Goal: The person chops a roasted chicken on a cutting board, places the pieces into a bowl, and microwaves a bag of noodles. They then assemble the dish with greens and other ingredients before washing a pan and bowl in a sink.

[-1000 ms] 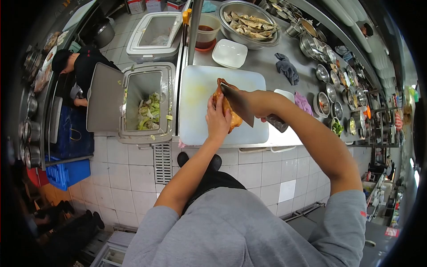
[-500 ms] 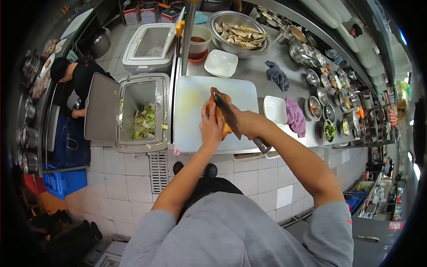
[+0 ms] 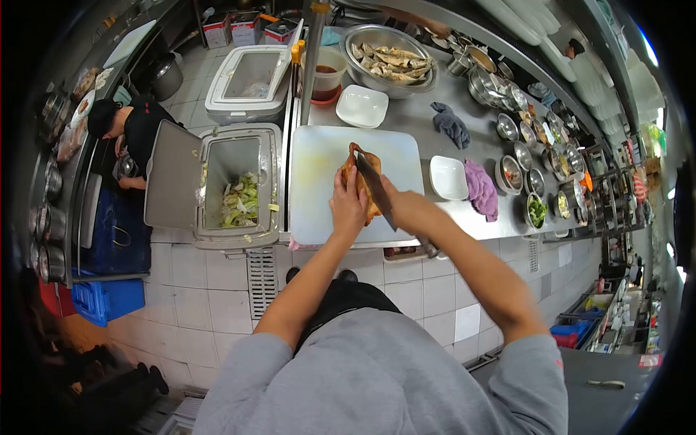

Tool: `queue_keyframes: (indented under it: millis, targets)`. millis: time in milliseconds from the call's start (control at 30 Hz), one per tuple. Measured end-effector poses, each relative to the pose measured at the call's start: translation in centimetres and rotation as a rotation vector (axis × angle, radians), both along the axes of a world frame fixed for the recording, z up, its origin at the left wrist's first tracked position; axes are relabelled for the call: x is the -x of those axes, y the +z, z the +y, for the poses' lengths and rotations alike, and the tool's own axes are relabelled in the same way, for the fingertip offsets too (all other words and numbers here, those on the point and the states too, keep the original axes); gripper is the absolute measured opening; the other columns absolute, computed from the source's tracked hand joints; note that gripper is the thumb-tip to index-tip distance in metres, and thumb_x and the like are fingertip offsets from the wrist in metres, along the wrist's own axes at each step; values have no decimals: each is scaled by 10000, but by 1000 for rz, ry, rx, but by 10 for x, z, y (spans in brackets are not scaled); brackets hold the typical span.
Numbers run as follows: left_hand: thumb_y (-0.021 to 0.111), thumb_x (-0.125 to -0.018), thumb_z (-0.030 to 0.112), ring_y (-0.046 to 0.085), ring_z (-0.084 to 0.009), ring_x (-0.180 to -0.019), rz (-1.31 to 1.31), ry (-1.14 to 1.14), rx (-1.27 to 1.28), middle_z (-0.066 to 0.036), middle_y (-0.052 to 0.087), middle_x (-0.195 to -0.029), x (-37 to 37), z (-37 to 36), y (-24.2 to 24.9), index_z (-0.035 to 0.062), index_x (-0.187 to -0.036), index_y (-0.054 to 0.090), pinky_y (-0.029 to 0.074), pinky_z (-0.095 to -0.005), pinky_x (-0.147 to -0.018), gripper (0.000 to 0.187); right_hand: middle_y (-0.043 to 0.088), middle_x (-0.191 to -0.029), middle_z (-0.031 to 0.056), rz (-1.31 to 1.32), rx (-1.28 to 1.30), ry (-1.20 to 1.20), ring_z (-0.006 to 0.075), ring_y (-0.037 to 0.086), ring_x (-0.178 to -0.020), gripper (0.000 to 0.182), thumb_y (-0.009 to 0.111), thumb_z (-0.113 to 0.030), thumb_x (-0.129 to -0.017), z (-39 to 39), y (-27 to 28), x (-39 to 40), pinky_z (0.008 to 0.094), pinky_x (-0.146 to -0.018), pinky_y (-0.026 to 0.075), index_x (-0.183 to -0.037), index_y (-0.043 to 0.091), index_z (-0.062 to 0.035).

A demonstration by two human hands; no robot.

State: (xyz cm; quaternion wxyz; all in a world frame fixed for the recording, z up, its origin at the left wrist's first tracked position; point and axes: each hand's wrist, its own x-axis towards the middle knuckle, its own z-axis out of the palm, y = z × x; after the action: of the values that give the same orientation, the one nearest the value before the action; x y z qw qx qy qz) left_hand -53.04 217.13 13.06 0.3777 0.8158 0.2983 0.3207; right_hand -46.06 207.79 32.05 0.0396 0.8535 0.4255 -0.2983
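On the white cutting board (image 3: 319,170) lies an orange-brown piece of roast poultry (image 3: 351,162). My left hand (image 3: 349,207) presses on its left side, fingers closed against the meat. In my right hand (image 3: 409,212) is a large cleaver-like knife (image 3: 374,183), gripped by the handle. Its dark, broad blade slants across the top of the poultry, tip toward the far end and close beside my left fingertips. The blade covers part of the meat.
Left of the board stands an open grey bin (image 3: 272,181) with leafy scraps. White dishes (image 3: 362,106), a basin of fish (image 3: 428,81), a grey cloth (image 3: 451,125) and a purple cloth (image 3: 480,190) are on the steel counter. Another person (image 3: 138,134) works at the far left.
The knife's handle end has swung slightly away from me, with the blade still over the poultry. My left hand keeps its hold. The view has shifted a little.
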Motion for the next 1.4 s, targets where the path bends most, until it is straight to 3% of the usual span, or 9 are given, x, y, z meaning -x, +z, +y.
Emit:
queue_keyframes:
  millis: [67,167,300,633,800,933,1133,1233,1400]
  targets:
    - [573,-920,176,411,-388,-1326,22,-7,9,-222,280,-1517,3,-5,-6,187,-1525,299,390,-510,-961,663,688,-880,263,81,121,-29,395,688,-788,746,508,-76,-869,11,39,7,487,-696,537,-1529,167,-4]
    - [573,-924,185,417,-383,-1320,28,17,16,-220,275,-1521,-4,0,-9,193,-1532,287,389,-509,-966,672,682,-849,267,-111,-91,49,413,674,-750,758,502,-73,-869,2,-39,-1,490,-672,525,-1540,152,-25]
    - [576,-926,192,430,-381,-1306,62,-8,-14,-219,263,-1528,-1,-2,-5,196,-1536,280,390,-501,-960,678,676,-869,284,-78,49,79,425,673,-803,732,518,-120,-896,12,-2,0,501,-711,518,-1533,172,-21]
    - [577,-925,198,443,-393,-1294,20,-18,-38,-220,281,-1520,-1,0,-8,183,-1530,296,400,-506,-960,667,677,-894,287,-87,-41,71,433,673,-810,720,467,-113,-902,0,-28,-4,522,-731,516,-1554,162,-96]
    - [572,-925,197,423,-397,-1308,72,-52,20,-206,283,-1524,-1,3,-5,186,-1532,294,393,-518,-970,668,679,-845,270,-168,-250,-143,431,672,-768,755,486,-83,-898,-39,-100,37,531,-697,524,-1553,111,-85]
    - [580,-911,176,400,-413,-1315,44,-46,-32,-199,291,-1520,0,2,3,224,-1523,321,375,-540,-995,666,666,-753,265,-132,-380,-259,458,658,-699,725,541,-158,-920,-71,-98,27,551,-660,515,-1534,162,-83]
    - [580,-886,110,359,-467,-1314,230,-359,-505,-157,354,-1503,5,27,29,152,-1196,631,355,-535,-1057,316,672,-805,267,-75,-456,-451,461,660,-757,486,538,-176,-916,-109,-98,50,565,-721,505,-1360,390,-43]
    - [581,-866,78,350,-484,-1311,183,-448,-414,-150,400,-1472,10,41,34,117,-1080,641,336,-543,-1079,226,675,-817,262,-12,-460,-503,460,661,-783,435,527,-165,-913,-115,-95,58,563,-738,503,-1318,422,-47]
    - [575,-880,69,348,-504,-1310,172,-490,-430,-167,397,-1465,15,45,30,106,-1094,635,340,-556,-1078,225,680,-835,251,79,-493,-476,455,663,-810,397,463,-123,-923,-114,-98,57,566,-730,502,-1309,415,-49]
